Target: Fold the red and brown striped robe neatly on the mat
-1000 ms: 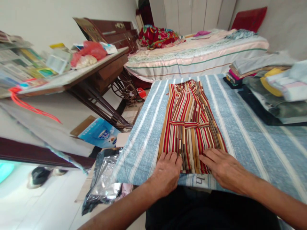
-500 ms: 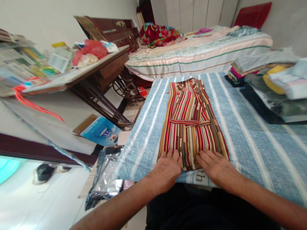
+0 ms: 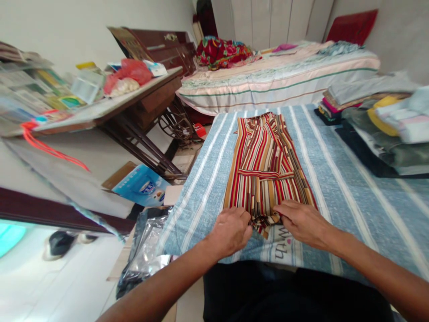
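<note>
A striped garment (image 3: 261, 152) in red, tan, cream and black lies lengthwise on the blue-and-white striped cloth (image 3: 204, 179), with a sash across its middle. My left hand (image 3: 233, 228) is closed on the left part of its near edge. On the right part of that edge, my right hand (image 3: 300, 221) is closed too, thumb and fingers pinching the fabric. Between the two hands the near edge is bunched and curled up, and a small corner hangs toward me. The fingertips of both hands are partly hidden by the knuckles and cloth.
Folded clothes (image 3: 378, 120) are stacked at the right. Left stands a sewing table (image 3: 134, 96) loaded with boxes and bags, a blue carton (image 3: 142, 183) below it. Plastic packaging (image 3: 147, 250) lies beside the cloth's left edge. A bed (image 3: 268, 80) is behind.
Both hands have gone from lying over the near edge to gripping it. That edge has been lifted and drawn slightly away from me, uncovering more printed lettering on the cloth.
</note>
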Demonstrator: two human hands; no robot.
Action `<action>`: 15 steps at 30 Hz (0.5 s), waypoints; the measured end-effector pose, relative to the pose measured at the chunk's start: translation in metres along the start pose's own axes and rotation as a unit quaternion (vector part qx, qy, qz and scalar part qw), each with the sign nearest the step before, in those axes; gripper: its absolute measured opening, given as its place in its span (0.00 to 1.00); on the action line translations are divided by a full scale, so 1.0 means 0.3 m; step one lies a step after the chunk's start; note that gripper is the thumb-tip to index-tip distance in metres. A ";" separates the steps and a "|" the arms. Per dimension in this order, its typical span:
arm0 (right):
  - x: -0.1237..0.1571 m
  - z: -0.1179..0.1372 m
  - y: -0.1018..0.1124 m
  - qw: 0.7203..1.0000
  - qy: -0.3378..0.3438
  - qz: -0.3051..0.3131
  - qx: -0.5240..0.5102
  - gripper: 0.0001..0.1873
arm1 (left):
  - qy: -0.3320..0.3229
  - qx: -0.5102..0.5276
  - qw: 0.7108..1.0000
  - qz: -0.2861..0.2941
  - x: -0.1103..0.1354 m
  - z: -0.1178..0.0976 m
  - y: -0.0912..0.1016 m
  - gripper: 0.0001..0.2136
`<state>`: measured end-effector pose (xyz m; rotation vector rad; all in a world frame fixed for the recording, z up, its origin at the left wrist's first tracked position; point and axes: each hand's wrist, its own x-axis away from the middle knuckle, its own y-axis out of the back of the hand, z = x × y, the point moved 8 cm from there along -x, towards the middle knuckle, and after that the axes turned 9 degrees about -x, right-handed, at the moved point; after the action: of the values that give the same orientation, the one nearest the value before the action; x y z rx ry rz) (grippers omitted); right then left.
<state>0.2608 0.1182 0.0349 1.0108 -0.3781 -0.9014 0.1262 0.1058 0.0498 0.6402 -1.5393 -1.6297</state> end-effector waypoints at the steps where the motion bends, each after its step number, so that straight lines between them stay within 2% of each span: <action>1: 0.009 0.001 0.000 1.000 0.005 -0.020 0.000 0.17 | 0.002 -0.005 1.000 -0.005 -0.001 -0.004 0.000 0.08; 8: 0.083 0.058 -0.027 0.984 0.057 -0.128 0.109 0.20 | 0.039 0.011 0.999 -0.022 -0.001 -0.012 0.002 0.05; 12: 0.126 0.074 -0.041 0.965 0.089 -0.206 0.136 0.22 | 0.053 0.032 0.995 -0.076 0.041 0.016 -0.017 0.15; 15: 0.130 0.070 -0.054 0.968 0.111 -0.205 0.096 0.22 | 0.062 0.059 0.989 -0.117 0.068 0.037 -0.038 0.16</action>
<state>0.2628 0.0716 0.0271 1.3857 -0.0640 -1.1212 0.1034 0.0952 0.0434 0.9992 -1.5224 -1.6436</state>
